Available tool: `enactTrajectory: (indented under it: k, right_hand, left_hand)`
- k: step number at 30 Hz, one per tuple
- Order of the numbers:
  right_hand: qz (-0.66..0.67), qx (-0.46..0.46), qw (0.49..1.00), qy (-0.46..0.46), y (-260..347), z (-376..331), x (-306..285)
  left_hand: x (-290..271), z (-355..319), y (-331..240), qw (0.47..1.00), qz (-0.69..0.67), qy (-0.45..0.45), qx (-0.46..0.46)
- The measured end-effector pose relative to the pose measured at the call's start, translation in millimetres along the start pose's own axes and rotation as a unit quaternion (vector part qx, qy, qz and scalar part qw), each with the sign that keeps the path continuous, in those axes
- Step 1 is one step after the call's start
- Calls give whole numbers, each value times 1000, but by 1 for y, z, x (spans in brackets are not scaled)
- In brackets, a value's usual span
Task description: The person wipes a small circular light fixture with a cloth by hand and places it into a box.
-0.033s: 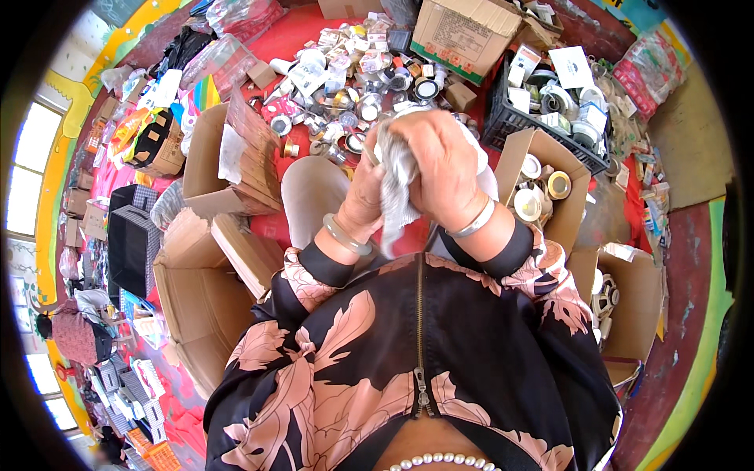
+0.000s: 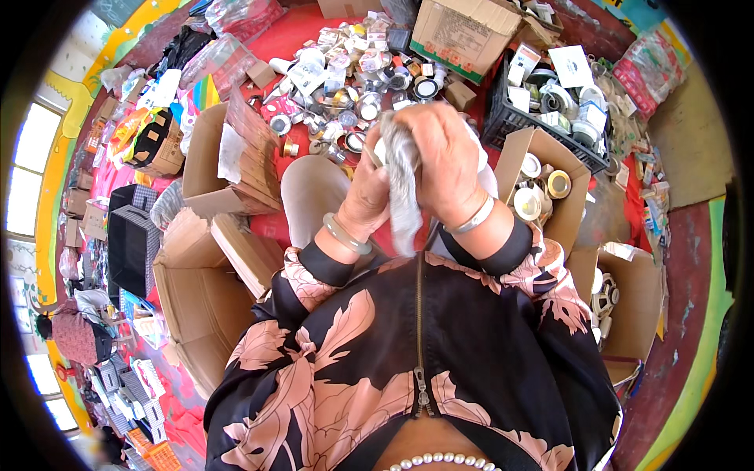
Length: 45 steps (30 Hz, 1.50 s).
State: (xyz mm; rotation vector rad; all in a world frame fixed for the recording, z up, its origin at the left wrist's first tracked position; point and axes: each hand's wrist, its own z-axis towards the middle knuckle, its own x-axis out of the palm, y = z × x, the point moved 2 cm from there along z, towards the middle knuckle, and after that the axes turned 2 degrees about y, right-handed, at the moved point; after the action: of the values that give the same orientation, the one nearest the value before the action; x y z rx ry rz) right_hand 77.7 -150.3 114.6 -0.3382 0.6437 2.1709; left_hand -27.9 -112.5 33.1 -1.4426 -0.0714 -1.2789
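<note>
Both my hands are raised together above my lap. My right hand (image 2: 444, 161) is closed round a grey-white striped cloth (image 2: 403, 188), whose loose end hangs down between my wrists. The fingers of my left hand (image 2: 367, 184) are wrapped against a pale round object (image 2: 380, 152), mostly hidden by the cloth and the right hand. Its kind does not show. Beyond my hands lies a heap of small round lamp-like fittings and small boxes (image 2: 345, 94) on a red floor covering.
To my right stand a cardboard box of round white fittings (image 2: 577, 192), another open box (image 2: 640, 302) and a black crate (image 2: 503, 125). At my left are open cardboard boxes (image 2: 184, 294) and black baskets (image 2: 129, 247). A person (image 2: 78, 334) is far left.
The cloth's hanging end has swung slightly right and hangs longer. My right hand has shifted a little; my left hand stays almost in place.
</note>
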Motion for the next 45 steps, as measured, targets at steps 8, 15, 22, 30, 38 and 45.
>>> enactTrajectory:
  k: [8, 15, 22, 30, 38, 45]
  right_hand:
    - [-99, 86, 991, -8, -52, -25, 10]
    - [115, 300, 943, -87, -105, -48, -31]
    - [257, 124, 958, 14, -40, 5, -38]
    - [179, 48, 983, 6, -6, 10, 1]
    - [189, 18, 980, 60, 0, -8, -2]
    - [199, 1, 978, 66, -1, -3, -7]
  left_hand:
    - [-3, 0, -3, 997, 32, -35, 59]
    - [-14, -1, -29, 994, -71, -74, 47]
    - [0, 1, -22, 999, -1, -41, 9]
    - [7, -2, -15, 1000, 19, 1, 6]
    - [5, -5, -12, 999, 41, -16, 6]
    - [7, -6, -11, 999, 42, -28, -3]
